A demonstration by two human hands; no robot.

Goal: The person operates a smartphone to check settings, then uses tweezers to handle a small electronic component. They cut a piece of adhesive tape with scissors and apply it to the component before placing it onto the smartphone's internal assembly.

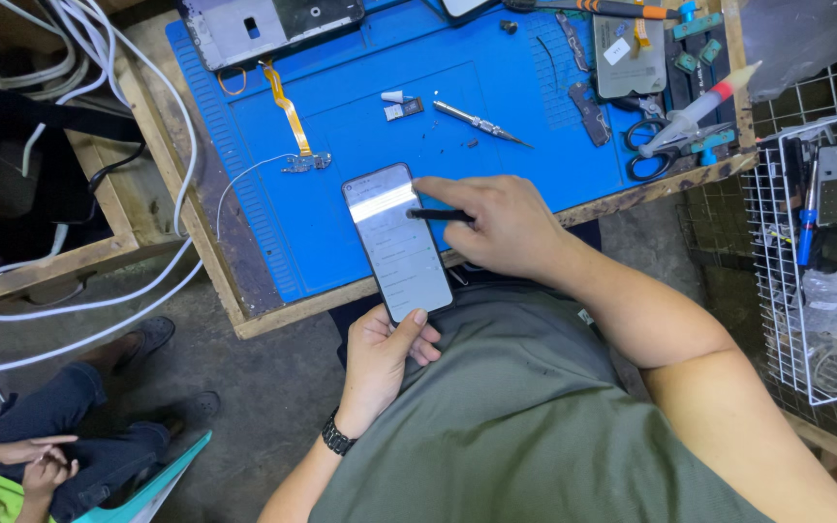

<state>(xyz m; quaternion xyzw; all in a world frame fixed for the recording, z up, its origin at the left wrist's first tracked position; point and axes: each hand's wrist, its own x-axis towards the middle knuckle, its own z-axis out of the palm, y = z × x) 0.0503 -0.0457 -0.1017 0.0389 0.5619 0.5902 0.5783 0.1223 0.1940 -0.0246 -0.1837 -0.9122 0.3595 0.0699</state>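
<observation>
Blue silicone work mat point(360, 107) covers the wooden bench point(244, 310) in the head view, which is the only view. Left hand point(385, 358), at 6 o'clock of centre, is closed around the lower end of a smartphone point(397, 240), thumb pressed on the glass near the bottom edge and the other fingers curled behind. Right hand point(496, 225) lies at 3 o'clock of the smartphone, its forefinger stretched to touch the lit screen; the remaining fingers are loosely folded over a thin black stylus-like tool point(438, 215), though the grip itself is partly hidden. Smartphone is tilted, its top toward 11 o'clock, overhanging the bench's near edge.

On the mat: an orange flex cable point(288, 111) at 10 o'clock of the smartphone, a metal screwdriver point(481, 124) at 1 o'clock, and a small white tip point(394, 96) at 12 o'clock. Scissors point(646, 155) and a syringe point(714, 102) lie at 2 o'clock, well apart. White cables point(79, 305) loop at 9 o'clock; a wire rack point(806, 252) stands at 3 o'clock. Another person's hands point(36, 460) appear at 8 o'clock.
</observation>
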